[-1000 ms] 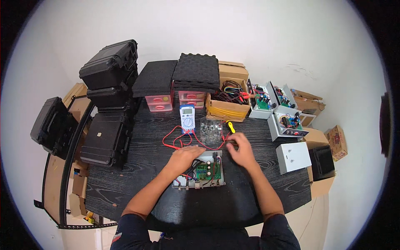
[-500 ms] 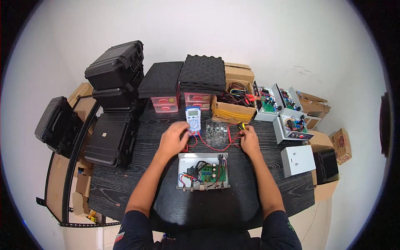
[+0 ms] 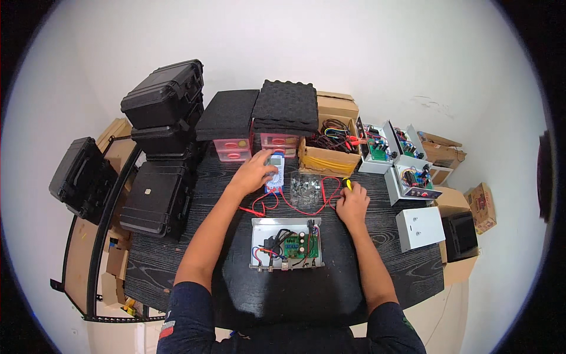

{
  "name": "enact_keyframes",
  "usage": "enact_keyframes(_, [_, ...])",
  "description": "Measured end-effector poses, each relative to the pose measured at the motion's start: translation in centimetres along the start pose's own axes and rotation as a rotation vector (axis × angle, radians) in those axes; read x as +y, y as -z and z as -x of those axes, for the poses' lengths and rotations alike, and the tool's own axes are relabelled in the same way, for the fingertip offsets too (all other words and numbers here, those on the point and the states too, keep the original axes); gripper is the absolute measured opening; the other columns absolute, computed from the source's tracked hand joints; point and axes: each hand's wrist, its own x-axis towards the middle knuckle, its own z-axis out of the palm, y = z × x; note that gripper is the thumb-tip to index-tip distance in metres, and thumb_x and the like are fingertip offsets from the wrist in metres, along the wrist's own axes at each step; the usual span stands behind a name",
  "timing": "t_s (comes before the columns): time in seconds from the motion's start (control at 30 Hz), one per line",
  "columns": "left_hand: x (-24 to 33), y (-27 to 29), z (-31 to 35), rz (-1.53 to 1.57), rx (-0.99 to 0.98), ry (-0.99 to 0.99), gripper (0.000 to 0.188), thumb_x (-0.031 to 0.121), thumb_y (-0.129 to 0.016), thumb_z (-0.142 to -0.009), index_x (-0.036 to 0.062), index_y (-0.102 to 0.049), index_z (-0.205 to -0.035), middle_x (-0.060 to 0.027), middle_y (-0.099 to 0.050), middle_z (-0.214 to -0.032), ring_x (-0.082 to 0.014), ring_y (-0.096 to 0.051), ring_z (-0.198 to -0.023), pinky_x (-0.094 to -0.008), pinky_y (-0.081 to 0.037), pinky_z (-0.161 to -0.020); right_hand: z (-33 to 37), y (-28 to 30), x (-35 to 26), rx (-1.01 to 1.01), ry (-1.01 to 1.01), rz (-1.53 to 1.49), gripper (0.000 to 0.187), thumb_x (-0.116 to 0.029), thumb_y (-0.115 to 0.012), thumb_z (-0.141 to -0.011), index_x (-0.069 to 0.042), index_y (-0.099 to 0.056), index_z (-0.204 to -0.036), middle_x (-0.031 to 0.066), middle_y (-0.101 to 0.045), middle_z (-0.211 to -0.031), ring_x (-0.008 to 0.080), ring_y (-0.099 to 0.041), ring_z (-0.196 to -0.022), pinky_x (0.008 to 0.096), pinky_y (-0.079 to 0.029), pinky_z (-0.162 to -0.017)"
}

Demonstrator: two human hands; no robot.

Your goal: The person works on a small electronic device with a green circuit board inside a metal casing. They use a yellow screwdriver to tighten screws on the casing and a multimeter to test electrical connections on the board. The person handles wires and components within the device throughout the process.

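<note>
My left hand is closed over the left side of a blue and white multimeter, fingertips at its display and dial. In my right hand is a tool with a yellow and black handle; its working end is hidden. Red test leads run from the meter, and one red probe lies on the table below my left hand. Between my hands sits a clear tray of small parts. Nearer me, an open white metal case holds a green circuit board and wires.
At the left are stacked black hard cases. Black foam sheets top the pink drawer boxes behind. A cardboard box of cables stands beside open circuit units and a white box on the right.
My left hand has moved up and forward from beside the meter's lower end onto its face, uncovering the red probe. My right hand has shifted slightly nearer, still holding the yellow and black tool.
</note>
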Motion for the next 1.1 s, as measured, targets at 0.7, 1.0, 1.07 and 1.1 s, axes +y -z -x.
enact_keyframes(0.7, [1.1,1.9,-1.2,-0.222,-0.149,-0.051,0.029,0.023,-0.085,-0.080,0.0248,-0.078,-0.109,-0.0133,-0.050,-0.155,-0.0348,-0.051,-0.144,-0.0528,-0.051,-0.111,-2.5,-1.2,-0.7,-0.290,-0.195,-0.766,0.018,-0.018,-0.073,-0.089,-0.002,-0.065,-0.087,0.0054,-0.066,-0.073,0.0159,-0.060,-0.063,0.0344,-0.048,-0.059])
enact_keyframes(1.0, [1.3,1.3,-1.3,-0.358,-0.133,-0.060,0.027,0.034,-0.083,-0.083,0.0241,-0.076,-0.108,-0.0113,-0.051,-0.154,-0.0320,-0.051,-0.144,-0.0674,-0.040,-0.116,4.9,4.0,-3.9,-0.324,-0.101,-1.264,0.008,-0.004,-0.058,-0.106,-0.007,-0.051,-0.103,-0.0082,-0.049,-0.077,0.0001,-0.044,-0.065,0.0199,-0.035,-0.057])
enact_keyframes(1.07, [1.2,1.1,-1.2,-0.351,-0.125,-0.046,0.029,0.035,-0.083,-0.084,0.0226,-0.075,-0.109,-0.0116,-0.050,-0.155,-0.0320,-0.050,-0.144,-0.0694,-0.039,-0.116,6.5,4.0,-4.0,-0.288,-0.102,-1.296,0.009,-0.003,-0.058,-0.105,-0.007,-0.051,-0.103,-0.0074,-0.051,-0.077,0.0001,-0.045,-0.065,0.0202,-0.036,-0.058])
enact_keyframes(1.1, [1.1,1.0,-1.0,-0.338,-0.117,-0.033,0.029,0.034,-0.082,-0.086,0.0217,-0.074,-0.111,-0.0117,-0.048,-0.156,-0.0318,-0.050,-0.145,-0.0717,-0.039,-0.116,7.1,4.1,-4.0,-0.272,-0.101,-1.311,0.010,-0.002,-0.058,-0.105,-0.007,-0.051,-0.103,-0.0070,-0.052,-0.078,0.0001,-0.046,-0.066,0.0204,-0.036,-0.058])
